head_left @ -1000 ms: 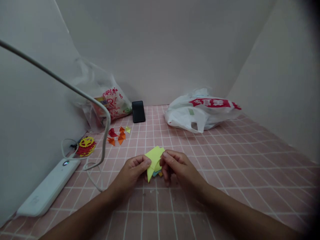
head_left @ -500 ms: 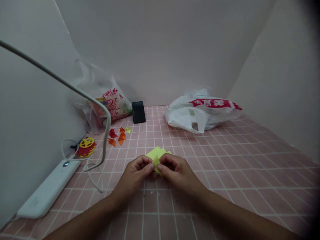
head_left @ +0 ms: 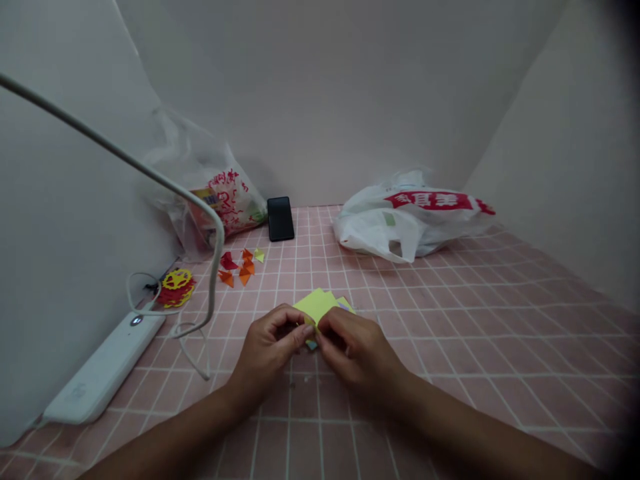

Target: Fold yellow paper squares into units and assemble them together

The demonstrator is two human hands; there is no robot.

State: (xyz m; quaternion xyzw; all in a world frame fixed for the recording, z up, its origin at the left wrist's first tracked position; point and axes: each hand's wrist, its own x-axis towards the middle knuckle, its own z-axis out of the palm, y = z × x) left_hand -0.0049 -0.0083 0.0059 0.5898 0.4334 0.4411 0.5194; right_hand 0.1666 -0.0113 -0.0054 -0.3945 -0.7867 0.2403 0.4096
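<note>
My left hand (head_left: 273,343) and my right hand (head_left: 361,347) meet at the middle of the table, thumbs and forefingers pinched close together. Between their fingertips is a small piece of yellow paper (head_left: 310,322), mostly covered by the fingers. Just behind and beneath them lies a stack of paper sheets (head_left: 317,303), yellow on top, with other colours peeping out at the edges. Farther off to the left sit several small folded paper pieces: orange ones (head_left: 246,268), a red one (head_left: 229,261) and a pale yellow one (head_left: 259,255).
A white power strip (head_left: 103,373) runs along the left wall, with a looping white cable (head_left: 219,253). Beside it are red and yellow cut-out shapes (head_left: 177,287). At the back stand a filled plastic bag (head_left: 235,207), a black phone (head_left: 281,219) and a white bag (head_left: 370,230).
The small yellow paper, seen upright between my thumbs before, is now mostly hidden as my fingers close over it. My right fingers have turned inward. The view has shifted slightly.
</note>
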